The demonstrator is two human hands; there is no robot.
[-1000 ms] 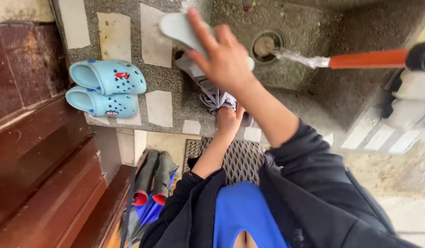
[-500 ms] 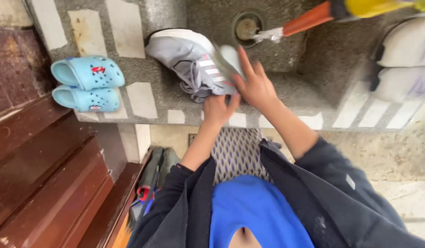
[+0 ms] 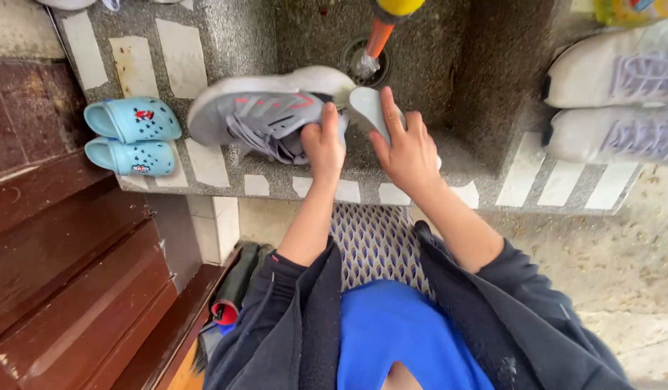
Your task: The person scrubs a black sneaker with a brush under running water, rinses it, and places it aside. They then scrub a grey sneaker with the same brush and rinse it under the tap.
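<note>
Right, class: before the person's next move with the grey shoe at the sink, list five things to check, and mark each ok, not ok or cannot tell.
1. Left hand grips the grey shoe at its opening: ok.
2. Right hand holds the white insole, fingers laid along it: ok.
3. Shoe is borne by the speckled sink edge, lying on its side: ok.
4. Drain is free of blockage: cannot tell; the orange hose end sits over it.
5. Blue clogs and the white shoes lie apart from both hands: ok.
</note>
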